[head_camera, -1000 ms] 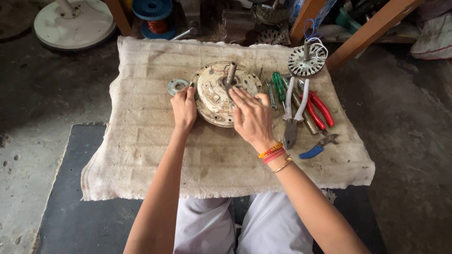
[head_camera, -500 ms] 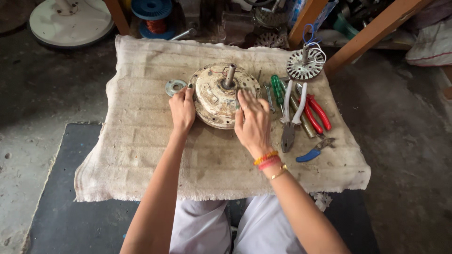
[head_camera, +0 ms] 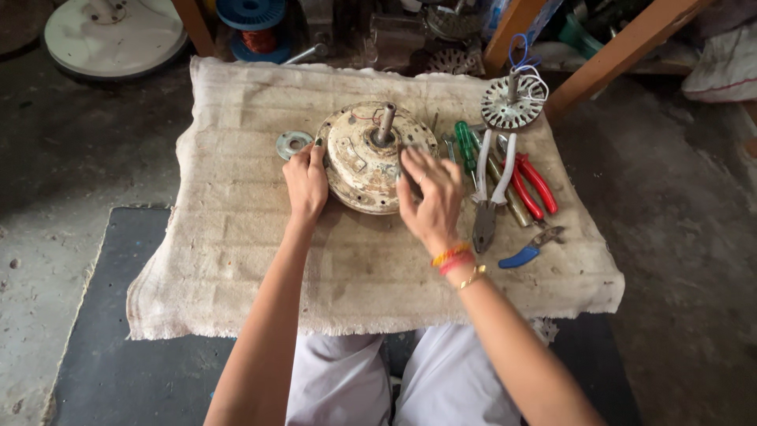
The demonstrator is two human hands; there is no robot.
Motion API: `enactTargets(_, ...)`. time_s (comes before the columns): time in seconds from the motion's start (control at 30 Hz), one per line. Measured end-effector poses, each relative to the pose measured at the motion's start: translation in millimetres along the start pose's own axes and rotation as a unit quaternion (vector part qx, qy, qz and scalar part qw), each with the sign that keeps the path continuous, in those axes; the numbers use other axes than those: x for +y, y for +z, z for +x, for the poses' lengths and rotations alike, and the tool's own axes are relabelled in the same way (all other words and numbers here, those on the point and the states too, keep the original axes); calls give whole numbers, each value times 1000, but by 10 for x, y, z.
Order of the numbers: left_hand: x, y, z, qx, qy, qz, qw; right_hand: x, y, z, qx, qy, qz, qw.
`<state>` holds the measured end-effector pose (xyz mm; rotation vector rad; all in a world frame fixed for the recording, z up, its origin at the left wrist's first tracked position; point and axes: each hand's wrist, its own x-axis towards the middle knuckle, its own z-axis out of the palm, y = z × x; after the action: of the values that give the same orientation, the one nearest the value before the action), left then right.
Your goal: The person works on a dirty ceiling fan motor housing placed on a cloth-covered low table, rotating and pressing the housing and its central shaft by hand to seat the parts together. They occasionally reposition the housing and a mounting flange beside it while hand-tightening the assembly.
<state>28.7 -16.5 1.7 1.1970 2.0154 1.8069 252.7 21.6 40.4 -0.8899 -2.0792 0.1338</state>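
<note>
Steadiness matters most: the left hand (head_camera: 306,180) presses curled fingers against the left rim of the round motor housing (head_camera: 371,158) at the cloth's (head_camera: 236,237) far centre, while the right hand (head_camera: 430,197) hovers, fingers spread and empty, near its right edge; a firm two-sided grip seems wise.

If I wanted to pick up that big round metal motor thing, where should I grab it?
Probably by its rim, with both hands, one from each side. The round motor housing lies flat on the cloth, wide and likely heavy. The left hand already rests against its left edge, and the right hand is over its right edge. The thin shaft sticking up in the middle looks like a poor handle.
</note>
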Motion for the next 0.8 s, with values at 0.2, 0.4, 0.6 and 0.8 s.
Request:
enactTargets(0.2,36,-10,7,-8,-18,-5,1000,121,86,282,20,29,42,999)
enactTargets(0.4,5,-7,9,-9,-23,-5,1000,38,32,-143,19,-135,60,989)
enactTargets(0.6,-75,8,48,9,19,-6,1000,330,-27,74,56,76,99,991)
enactTargets(0.8,-85,2,53,-2,2,4,1000,108,24,-87,-1,-189,136,972)
